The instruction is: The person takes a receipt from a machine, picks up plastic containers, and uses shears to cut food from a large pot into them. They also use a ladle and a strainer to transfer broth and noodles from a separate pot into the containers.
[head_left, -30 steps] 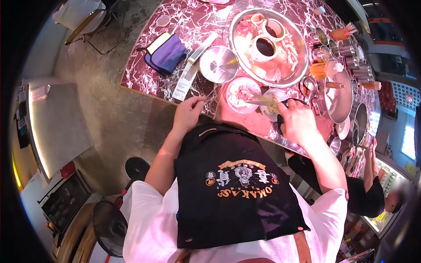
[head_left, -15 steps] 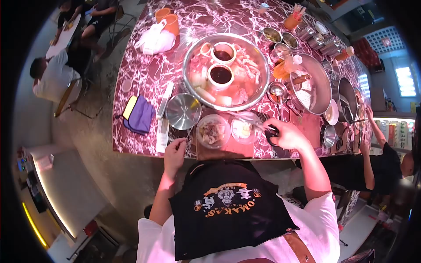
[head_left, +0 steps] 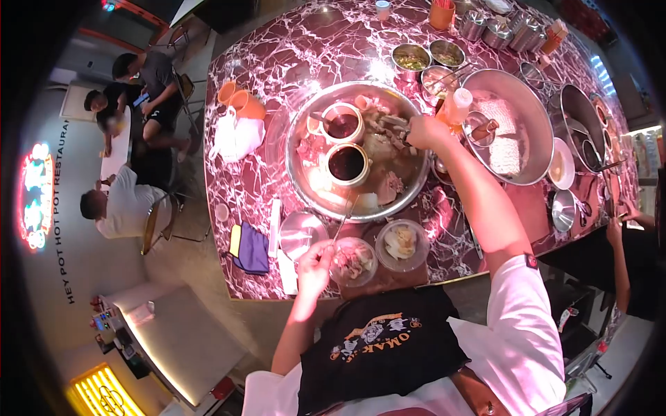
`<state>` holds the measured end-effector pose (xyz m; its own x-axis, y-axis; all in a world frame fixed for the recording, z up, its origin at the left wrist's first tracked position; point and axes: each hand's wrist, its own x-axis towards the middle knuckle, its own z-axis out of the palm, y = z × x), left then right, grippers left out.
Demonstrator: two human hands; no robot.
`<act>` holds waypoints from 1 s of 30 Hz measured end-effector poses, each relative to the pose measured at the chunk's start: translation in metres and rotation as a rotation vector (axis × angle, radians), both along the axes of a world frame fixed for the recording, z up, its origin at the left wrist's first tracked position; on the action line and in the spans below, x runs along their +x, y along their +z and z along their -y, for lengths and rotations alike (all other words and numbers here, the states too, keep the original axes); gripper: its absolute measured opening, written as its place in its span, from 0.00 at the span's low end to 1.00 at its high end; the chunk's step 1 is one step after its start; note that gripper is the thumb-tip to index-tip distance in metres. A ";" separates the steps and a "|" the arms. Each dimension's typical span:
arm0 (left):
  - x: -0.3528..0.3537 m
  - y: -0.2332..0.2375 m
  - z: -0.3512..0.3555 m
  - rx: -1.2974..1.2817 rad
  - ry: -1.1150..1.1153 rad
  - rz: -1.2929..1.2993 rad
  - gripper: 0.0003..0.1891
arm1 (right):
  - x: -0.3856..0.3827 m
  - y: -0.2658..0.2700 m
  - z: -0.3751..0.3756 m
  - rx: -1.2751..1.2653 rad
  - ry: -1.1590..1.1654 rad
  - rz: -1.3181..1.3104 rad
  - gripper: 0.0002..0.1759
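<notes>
While grasping scissors (head_left: 394, 122) in right hand (head_left: 428, 133) above pot (head_left: 380, 215), pinches thin utensil (head_left: 342, 227) in left hand (head_left: 314, 267), presumably for fine control.

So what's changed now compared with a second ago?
The right hand carried the scissors forward from the small bowls to over the big pot. The left hand, pinching a thin utensil, shifted right to the edge of the left bowl. Neither let go. The pot and purple cloth stayed put.
</notes>
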<state>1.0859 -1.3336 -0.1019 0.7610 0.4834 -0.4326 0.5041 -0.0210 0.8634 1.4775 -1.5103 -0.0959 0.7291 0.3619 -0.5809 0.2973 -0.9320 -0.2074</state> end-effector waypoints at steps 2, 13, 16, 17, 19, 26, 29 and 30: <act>-0.005 -0.007 -0.002 0.037 0.005 0.033 0.09 | 0.025 -0.010 -0.012 -0.012 0.093 -0.006 0.23; -0.031 -0.048 -0.007 -0.057 0.087 -0.008 0.09 | 0.037 -0.078 -0.029 0.280 -0.038 0.070 0.25; -0.024 -0.044 -0.006 -0.060 0.067 -0.017 0.10 | 0.038 -0.095 -0.016 0.452 -0.200 -0.060 0.25; -0.020 -0.044 -0.005 -0.051 0.056 -0.010 0.10 | 0.039 -0.102 -0.013 0.512 -0.262 -0.118 0.24; -0.014 -0.042 -0.005 -0.044 0.049 -0.002 0.10 | 0.038 -0.122 -0.006 0.651 -0.390 -0.209 0.23; -0.006 -0.039 -0.003 -0.056 0.027 -0.014 0.10 | 0.000 -0.119 0.010 1.113 -0.905 -0.536 0.13; -0.009 -0.043 -0.001 -0.044 0.016 -0.018 0.10 | -0.029 -0.111 0.019 1.283 -1.075 -0.651 0.08; -0.010 -0.045 -0.001 -0.036 0.014 -0.020 0.10 | -0.041 -0.105 0.022 1.334 -1.119 -0.697 0.07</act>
<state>1.0760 -1.3324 -0.1471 0.7452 0.4779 -0.4651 0.5214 0.0173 0.8531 1.4366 -1.5326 -0.2013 0.7059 0.3535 -0.6138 -0.7031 0.2456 -0.6673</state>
